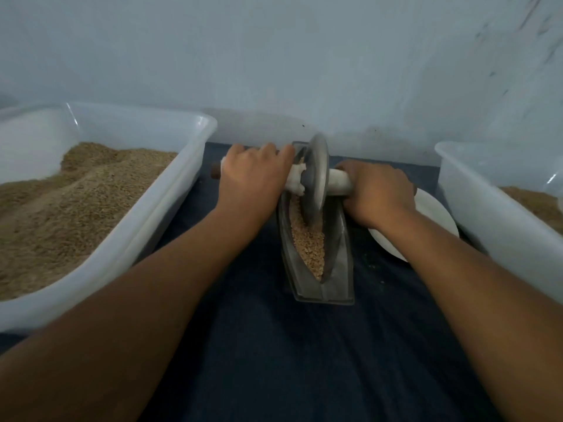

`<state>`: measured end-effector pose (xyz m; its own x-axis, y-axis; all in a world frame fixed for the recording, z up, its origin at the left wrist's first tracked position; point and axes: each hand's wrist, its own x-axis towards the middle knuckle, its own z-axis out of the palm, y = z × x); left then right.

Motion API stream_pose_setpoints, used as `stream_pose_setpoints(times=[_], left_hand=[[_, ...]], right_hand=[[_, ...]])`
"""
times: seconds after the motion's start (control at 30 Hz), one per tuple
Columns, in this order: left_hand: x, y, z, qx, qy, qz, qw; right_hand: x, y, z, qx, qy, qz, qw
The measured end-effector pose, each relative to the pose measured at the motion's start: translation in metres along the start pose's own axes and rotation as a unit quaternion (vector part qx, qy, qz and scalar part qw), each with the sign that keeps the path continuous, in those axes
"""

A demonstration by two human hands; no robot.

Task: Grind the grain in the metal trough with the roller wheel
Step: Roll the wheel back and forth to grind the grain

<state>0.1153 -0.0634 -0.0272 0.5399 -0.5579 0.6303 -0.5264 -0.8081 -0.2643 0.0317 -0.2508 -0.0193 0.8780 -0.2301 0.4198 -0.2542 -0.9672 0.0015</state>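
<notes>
A narrow boat-shaped metal trough (338, 263) lies lengthwise on the dark cloth, with tan grain (307, 248) heaped in its near half. The grey roller wheel (316, 178) stands upright in the trough's far half, its rim down in the grain. A handle wrapped in white runs through the wheel from left to right. My left hand (254, 175) grips the left end of the handle. My right hand (379, 193) grips the right end. Both fists sit close against the wheel, one on each side of the trough.
A large white plastic tub (170, 202) full of brown grain stands at the left. Another white tub (487, 220) with some grain is at the right. A white plate (438, 220) lies under my right wrist. A pale wall rises close behind. Dark cloth (304, 360) covers the near surface.
</notes>
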Motion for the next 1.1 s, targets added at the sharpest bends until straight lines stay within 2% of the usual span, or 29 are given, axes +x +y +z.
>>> stream_pose_setpoints(times=[0.2, 0.57, 0.73, 1.1], left_hand=[[-0.016, 0.004, -0.023, -0.006, -0.034, 0.0, 0.999], [-0.035, -0.003, -0.049, -0.035, -0.116, 0.016, 0.992], [-0.031, -0.002, -0.035, -0.048, -0.112, 0.001, 0.993], [0.006, 0.003, 0.002, -0.031, -0.041, -0.026, 0.998]], right_hand=[[-0.034, -0.005, -0.007, 0.007, 0.079, -0.034, 0.996], [-0.075, -0.012, -0.026, 0.055, 0.092, -0.05, 0.993], [-0.061, -0.011, -0.018, 0.025, 0.107, -0.051, 0.993], [-0.002, 0.003, 0.007, -0.018, 0.059, -0.029, 0.998]])
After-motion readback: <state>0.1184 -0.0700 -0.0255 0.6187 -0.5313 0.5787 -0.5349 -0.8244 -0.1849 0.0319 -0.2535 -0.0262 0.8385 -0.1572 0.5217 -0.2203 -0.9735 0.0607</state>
